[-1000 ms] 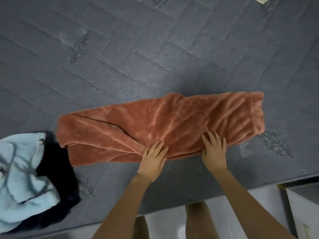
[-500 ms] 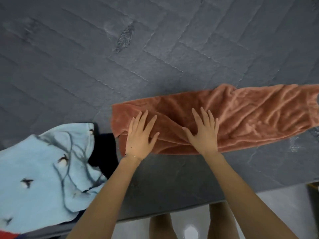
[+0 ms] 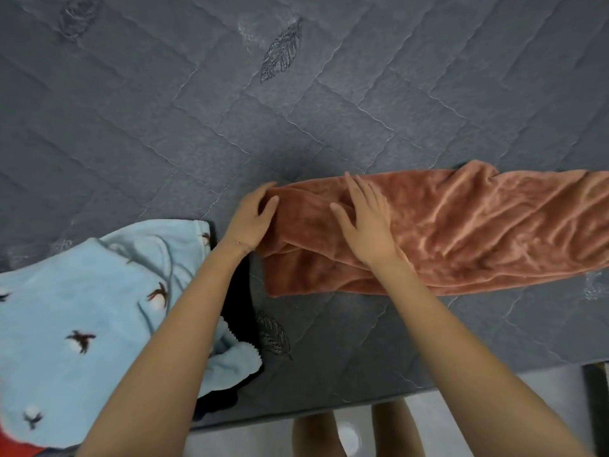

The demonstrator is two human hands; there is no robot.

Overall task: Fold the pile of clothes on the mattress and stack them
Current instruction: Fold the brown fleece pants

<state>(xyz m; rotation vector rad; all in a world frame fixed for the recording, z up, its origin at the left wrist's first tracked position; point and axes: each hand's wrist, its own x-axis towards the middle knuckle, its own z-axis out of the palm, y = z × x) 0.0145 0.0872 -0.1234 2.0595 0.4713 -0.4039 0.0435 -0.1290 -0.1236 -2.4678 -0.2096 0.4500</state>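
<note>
Left hand [image 3: 252, 219] curled, right hand [image 3: 365, 222] flat.

Shifted left hand [image 3: 252, 219] from flat on orange towel [image 3: 461, 225] to gripping its left end. Slid right hand [image 3: 365, 222] leftward along it

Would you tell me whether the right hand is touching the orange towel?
Touching. The head view shows the right hand lying flat, palm down, on the orange towel, with no gap between them.
</note>
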